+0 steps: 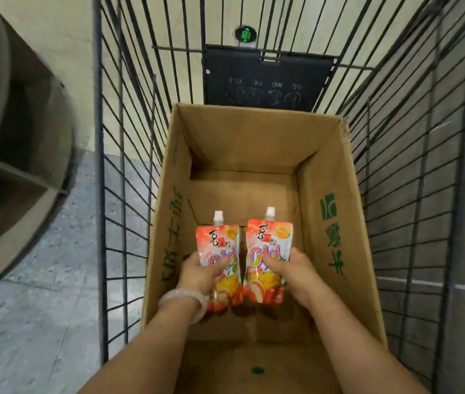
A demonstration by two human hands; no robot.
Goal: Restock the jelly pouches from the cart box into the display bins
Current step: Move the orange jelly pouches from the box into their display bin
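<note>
An open cardboard box [336, 177] stands inside a black wire cart [123, 155]. I hold two orange-and-red jelly pouches with white spouts side by side over the box's inside. My left hand [200, 273] grips the left pouch [220, 243] around its middle. My right hand [293, 273] grips the right pouch [269, 240] the same way. Both pouches point spout-up, away from me. The box floor beyond them shows bare cardboard; the part under my hands is hidden.
A dark plastic panel [268, 78] hangs on the cart's far end. To the left of the cart a grey display stand [15, 155] with dark compartments rises from the speckled floor [41, 294]. A near box flap [254, 368] lies between my forearms.
</note>
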